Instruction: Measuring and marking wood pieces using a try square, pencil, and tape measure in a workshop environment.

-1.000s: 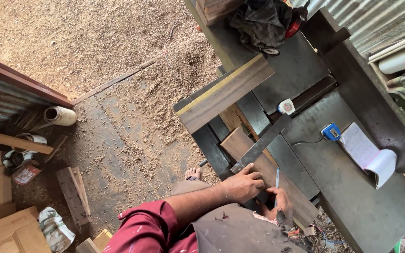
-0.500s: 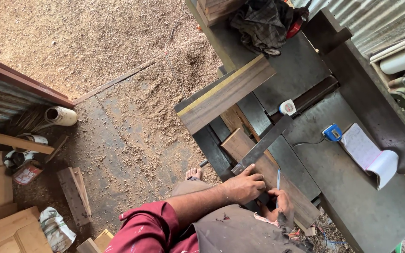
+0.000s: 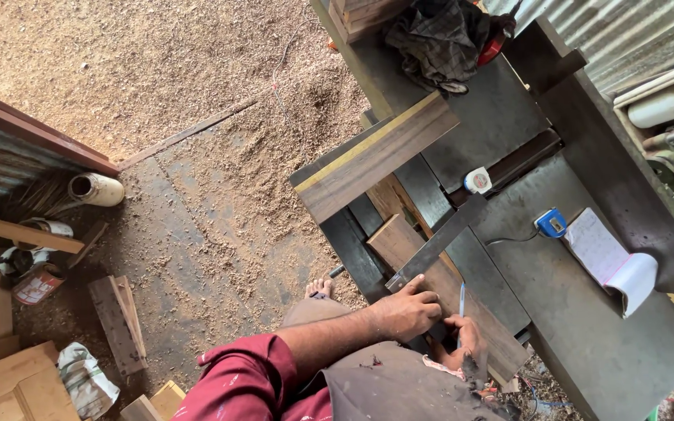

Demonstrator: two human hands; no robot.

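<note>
My left hand presses down on the near end of a long dark metal square that lies across a brown wooden board on the dark workbench. My right hand grips a blue pen, its tip at the board beside the square's edge. A red sleeve covers my left arm. Part of the board is hidden under both hands.
A longer plank lies across the bench's left edge. A white tape measure, a blue tape measure, an open notebook and a dark cloth lie on the bench. Sawdust covers the floor, with wood offcuts at left.
Both hands stay on the square and board; the pen has shifted slightly along the square's edge.
</note>
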